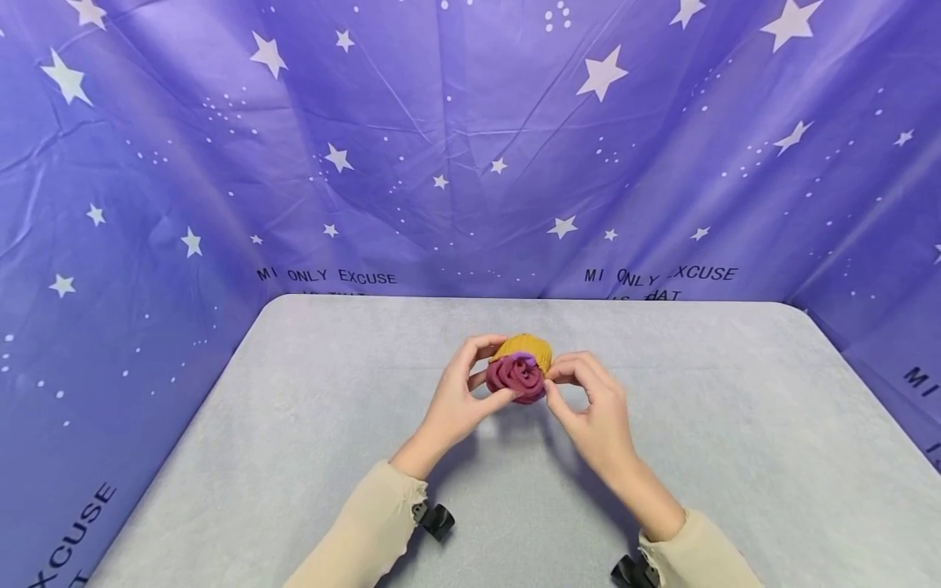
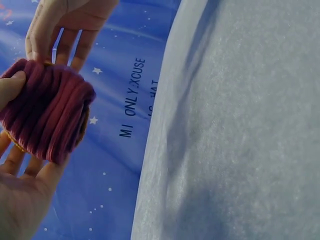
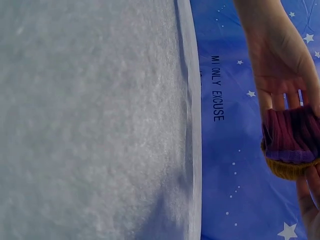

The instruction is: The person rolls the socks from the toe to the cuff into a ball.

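Note:
Rolled-up ribbed knit socks (image 1: 517,376) are between my two hands over the middle of the table. They form a maroon spiral roll with a mustard part wrapped over the far side and a purple strip between. My left hand (image 1: 457,398) holds the roll from the left, thumb in front and fingers behind. At the right edge, my right hand (image 1: 599,408) pinches the mustard edge between thumb and fingers. The left wrist view shows the maroon ribs of the socks (image 2: 47,110) close up. In the right wrist view, the purple band and mustard rim of the socks (image 3: 290,157) face down.
Under the hands lies a pale grey table (image 1: 323,392) with rounded far corners. A purple-blue curtain (image 1: 456,114) with white stars and printed words hangs behind it and along both sides. Small black devices (image 1: 437,520) sit at both beige sleeves (image 1: 367,523).

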The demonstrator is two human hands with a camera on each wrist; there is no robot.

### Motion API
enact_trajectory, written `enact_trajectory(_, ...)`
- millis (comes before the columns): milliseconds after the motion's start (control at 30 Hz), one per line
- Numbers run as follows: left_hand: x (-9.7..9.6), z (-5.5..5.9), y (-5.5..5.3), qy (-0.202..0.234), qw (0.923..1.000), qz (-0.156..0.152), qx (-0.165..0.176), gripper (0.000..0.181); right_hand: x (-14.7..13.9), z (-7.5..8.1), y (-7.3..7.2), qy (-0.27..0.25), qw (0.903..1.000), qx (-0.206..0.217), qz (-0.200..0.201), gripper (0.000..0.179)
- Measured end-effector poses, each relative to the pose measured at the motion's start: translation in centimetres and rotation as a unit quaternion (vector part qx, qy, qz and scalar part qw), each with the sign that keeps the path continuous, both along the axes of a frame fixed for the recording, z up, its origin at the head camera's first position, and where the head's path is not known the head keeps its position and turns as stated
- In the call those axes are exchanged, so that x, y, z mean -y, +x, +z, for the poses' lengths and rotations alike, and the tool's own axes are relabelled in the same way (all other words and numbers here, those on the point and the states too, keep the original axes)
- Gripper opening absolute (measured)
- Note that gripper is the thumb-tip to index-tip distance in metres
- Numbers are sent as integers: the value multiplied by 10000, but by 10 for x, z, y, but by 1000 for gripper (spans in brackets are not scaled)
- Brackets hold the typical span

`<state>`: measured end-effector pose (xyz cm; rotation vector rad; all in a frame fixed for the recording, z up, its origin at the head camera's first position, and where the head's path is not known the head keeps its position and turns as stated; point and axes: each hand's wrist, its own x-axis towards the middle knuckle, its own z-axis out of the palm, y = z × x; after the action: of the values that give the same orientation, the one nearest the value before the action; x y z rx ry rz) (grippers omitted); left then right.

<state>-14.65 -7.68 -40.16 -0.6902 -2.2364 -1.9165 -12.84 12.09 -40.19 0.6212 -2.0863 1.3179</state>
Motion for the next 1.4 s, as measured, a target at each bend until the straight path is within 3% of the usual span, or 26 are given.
enact_trajectory(167, 0, -3, -1, -1, 9997, 27, -252, 57, -1, 3, 0, 104, 9997, -189, -122, 17)
enact_trajectory(367, -1, -4, -1, 31, 9983, 265, -523, 52, -2, 7, -1, 381, 9979, -505, -115, 9)
enact_trajectory(567, -4, -6, 0, -208, 9962, 758, -370, 42, 0, 5, 0, 563, 9962, -607, 271, 9)
enact_trajectory(733, -7, -6, -1, -167, 9950, 962, -221, 34, 4, 4, 6, 551, 9927, -774, 747, 16)
enact_trajectory(867, -8, -5, -1, 31, 9963, 856, -100, 33, 7, 3, 11, 472, 9935, -638, 812, 13)
enact_trajectory(1167, -7, -1, 3, 295, 9986, 265, 352, 44, 9, 5, 9, 146, 9999, 17, 19, 13)
enact_trajectory(1400, -5, 0, 8, 154, 9994, 53, 294, 57, 8, 10, 7, -11, 9995, 181, -253, 9)
